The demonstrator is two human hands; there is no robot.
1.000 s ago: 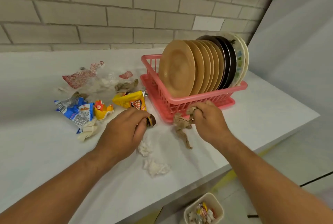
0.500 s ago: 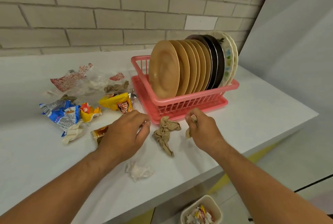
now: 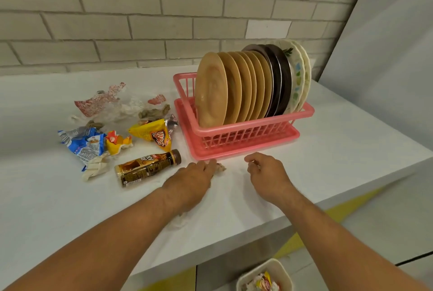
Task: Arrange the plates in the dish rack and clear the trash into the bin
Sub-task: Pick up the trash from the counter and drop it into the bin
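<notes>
Several tan, dark and white plates (image 3: 234,87) stand upright in the pink dish rack (image 3: 246,128) on the white counter. My left hand (image 3: 192,181) lies over a crumpled brown paper (image 3: 220,168) just in front of the rack, its fingers fairly straight; only a corner of the paper shows. My right hand (image 3: 267,173) hovers to the right of it, fingers loosely curled, with nothing visible in it. A brown drink bottle (image 3: 147,167) lies on its side left of my left hand. The white bin (image 3: 264,276) holding trash sits on the floor below the counter edge.
Left of the rack lie a yellow snack wrapper (image 3: 152,133), a blue wrapper (image 3: 82,143), a small orange wrapper (image 3: 117,142), clear plastic with red print (image 3: 105,103) and white tissues (image 3: 96,166). Another tissue (image 3: 180,220) peeks from under my left wrist. A brick wall stands behind.
My left hand let go of the bottle, which now lies exposed, and slid right onto the brown paper. My right hand released the paper and drew slightly right.
</notes>
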